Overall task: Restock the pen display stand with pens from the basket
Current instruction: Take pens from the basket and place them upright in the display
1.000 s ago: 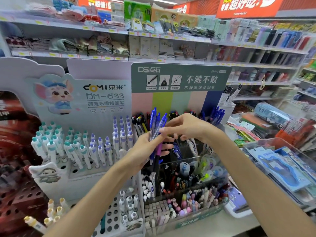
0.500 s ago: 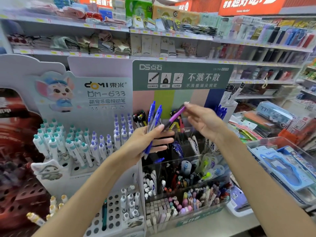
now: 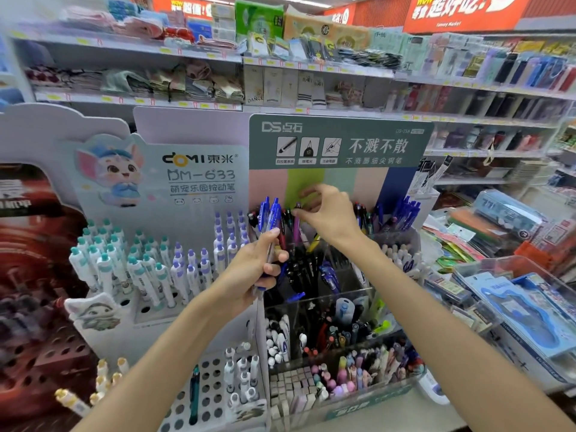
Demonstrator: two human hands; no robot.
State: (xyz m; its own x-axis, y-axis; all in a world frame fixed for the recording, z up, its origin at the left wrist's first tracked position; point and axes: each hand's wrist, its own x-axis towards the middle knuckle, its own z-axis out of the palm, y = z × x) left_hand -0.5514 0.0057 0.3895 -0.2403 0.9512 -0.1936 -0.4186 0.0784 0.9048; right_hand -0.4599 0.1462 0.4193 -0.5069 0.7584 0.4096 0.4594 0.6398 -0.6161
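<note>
A person's left hand (image 3: 254, 266) grips a bunch of blue pens (image 3: 268, 219), tips upward, in front of the pen display stand (image 3: 339, 145). The right hand (image 3: 327, 213) pinches the top of a purple pen (image 3: 296, 227) standing upright among pens in the stand's back row, near its left edge

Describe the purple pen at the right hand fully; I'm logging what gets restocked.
The purple pen is slim, apparently glossy plastic, with a dark top end. It stands nearly upright, its top pinched by the right hand, its lower part down among dark pens in the green-backed display stand. Its tip is hidden.
</note>
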